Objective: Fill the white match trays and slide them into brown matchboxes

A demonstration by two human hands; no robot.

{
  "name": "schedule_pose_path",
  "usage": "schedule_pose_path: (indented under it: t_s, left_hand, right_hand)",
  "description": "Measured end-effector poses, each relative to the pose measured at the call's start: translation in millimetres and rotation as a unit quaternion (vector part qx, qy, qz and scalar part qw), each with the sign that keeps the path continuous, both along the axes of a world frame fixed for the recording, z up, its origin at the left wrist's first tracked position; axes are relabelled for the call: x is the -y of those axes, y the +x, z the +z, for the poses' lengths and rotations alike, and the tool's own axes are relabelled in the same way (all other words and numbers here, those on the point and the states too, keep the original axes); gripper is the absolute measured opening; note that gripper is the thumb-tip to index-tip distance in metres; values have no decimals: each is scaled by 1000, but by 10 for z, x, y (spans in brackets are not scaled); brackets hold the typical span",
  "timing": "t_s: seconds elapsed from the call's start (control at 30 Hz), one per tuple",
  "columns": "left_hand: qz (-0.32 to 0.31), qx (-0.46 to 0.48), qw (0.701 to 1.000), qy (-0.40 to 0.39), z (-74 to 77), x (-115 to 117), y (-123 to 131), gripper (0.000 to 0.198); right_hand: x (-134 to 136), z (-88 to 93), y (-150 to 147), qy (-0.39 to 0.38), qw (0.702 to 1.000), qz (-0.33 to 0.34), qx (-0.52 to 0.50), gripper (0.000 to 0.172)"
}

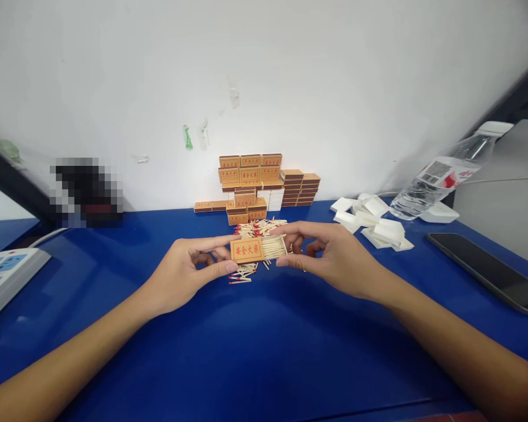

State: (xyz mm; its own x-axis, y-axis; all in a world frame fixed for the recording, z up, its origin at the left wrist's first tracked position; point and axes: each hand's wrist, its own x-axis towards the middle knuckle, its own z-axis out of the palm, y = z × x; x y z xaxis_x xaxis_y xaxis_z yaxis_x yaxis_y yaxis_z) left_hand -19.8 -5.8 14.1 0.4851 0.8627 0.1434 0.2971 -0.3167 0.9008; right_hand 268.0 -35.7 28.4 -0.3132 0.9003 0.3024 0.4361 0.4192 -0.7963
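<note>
Between my hands is a matchbox, its orange sleeve on the left and its white tray of matches sliding partly out to the right. My left hand pinches the left end of the sleeve between thumb and fingers. The right end of the tray is gripped by my right hand, thumb in front and index finger along the top. Loose red-tipped matches lie in a pile on the blue table behind and below the box. Stacked matchboxes stand behind the pile against the wall.
White paper trays lie in a heap at right, beside a tilted clear plastic bottle. A dark phone rests at the right edge. At far left sits a white power strip. A blurred dark object stands behind it.
</note>
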Motion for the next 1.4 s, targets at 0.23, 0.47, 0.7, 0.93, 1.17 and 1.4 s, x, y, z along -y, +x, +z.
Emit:
schedule_pose_path:
  t_s: [0.23, 0.47, 0.7, 0.93, 1.17, 1.4]
  left_hand:
    - [39, 19, 999, 9, 18, 59, 49, 55]
    - [73, 28, 997, 16, -14, 115, 62, 56]
    - [110, -47, 988, 100, 37, -173, -148, 57]
    - [199, -216, 938, 183, 154, -848, -644, 67]
    - [154, -273, 929, 197, 132, -1196, -518, 54]
    - [205, -285, 909, 226, -16, -1288, -184, 42]
  right_hand:
    - [114, -108, -232, -23, 998, -25, -59, 61]
    - [334, -197, -472, -92, 990, 83, -68, 82]
    - [190, -179, -316, -45, 998, 2, -45, 71]
    - [157, -170, -238, 16, 999, -1, 43, 40]
    - [171, -161, -218, 72, 993, 16, 96, 21]
    - [157, -143, -201, 89, 989, 28, 118, 16]
